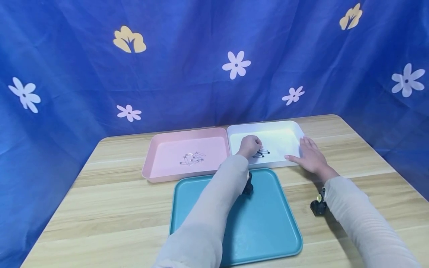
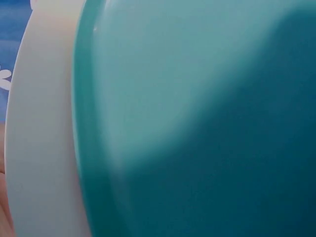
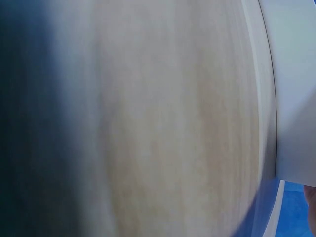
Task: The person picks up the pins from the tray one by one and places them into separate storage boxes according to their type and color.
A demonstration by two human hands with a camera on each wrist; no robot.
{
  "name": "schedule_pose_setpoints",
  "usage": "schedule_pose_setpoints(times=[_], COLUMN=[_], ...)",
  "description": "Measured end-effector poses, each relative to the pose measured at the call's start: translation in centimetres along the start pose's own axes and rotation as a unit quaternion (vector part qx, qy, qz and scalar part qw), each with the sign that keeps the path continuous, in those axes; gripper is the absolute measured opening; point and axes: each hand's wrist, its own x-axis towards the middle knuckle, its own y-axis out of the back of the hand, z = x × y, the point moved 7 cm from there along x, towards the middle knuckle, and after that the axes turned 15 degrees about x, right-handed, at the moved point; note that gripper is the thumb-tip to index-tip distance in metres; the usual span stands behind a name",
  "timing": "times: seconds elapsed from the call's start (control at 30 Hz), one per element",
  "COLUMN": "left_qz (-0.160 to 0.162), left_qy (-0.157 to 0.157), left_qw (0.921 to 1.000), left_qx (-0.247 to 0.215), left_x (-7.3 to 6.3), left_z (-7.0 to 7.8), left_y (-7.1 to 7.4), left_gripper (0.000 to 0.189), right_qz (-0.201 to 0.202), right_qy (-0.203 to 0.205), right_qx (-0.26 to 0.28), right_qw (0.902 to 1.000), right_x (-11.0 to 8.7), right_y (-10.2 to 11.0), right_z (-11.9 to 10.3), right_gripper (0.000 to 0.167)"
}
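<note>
In the white tray lie several black safety pins in a small cluster. My left hand is over the tray's left part, fingers bent, right beside these pins. Its fingertips are partly hidden, so whether they pinch a pin cannot be seen. At the tray's front right corner, my right hand rests against the rim with fingers extended and thumb spread. Several silver safety pins lie loosely in the pink tray. Both wrist views show mostly tray walls and surfaces, with only slivers of the hands.
A teal tray sits in front of the other two, beneath my left forearm. All of them stand on a wood-grain table. Behind the table hangs a blue curtain with flower and tree prints.
</note>
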Motion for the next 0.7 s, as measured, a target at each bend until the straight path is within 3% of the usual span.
schedule_pose_setpoints(times=[0.3,0.53,0.7], left_qz=[0.000,0.002,-0.013], left_qy=[-0.024,-0.036,-0.030], left_qw=[0.9994,0.9969,0.9927], left_qx=[-0.027,-0.070,-0.117], left_x=[-1.0,-3.0,-4.8], left_z=[-0.3,-0.9,-1.8], left_y=[1.0,2.9,3.6], left_gripper=[0.013,0.017,0.016], right_qz=[0.000,0.000,-0.003], right_qy=[0.006,0.011,0.009], right_qx=[0.006,0.012,0.011], right_qw=[1.0000,0.9999,0.9999], right_x=[-0.1,-0.3,-0.4], right_y=[0.0,0.2,0.0], right_z=[-0.2,-0.3,-0.5], right_gripper=[0.103,0.102,0.103])
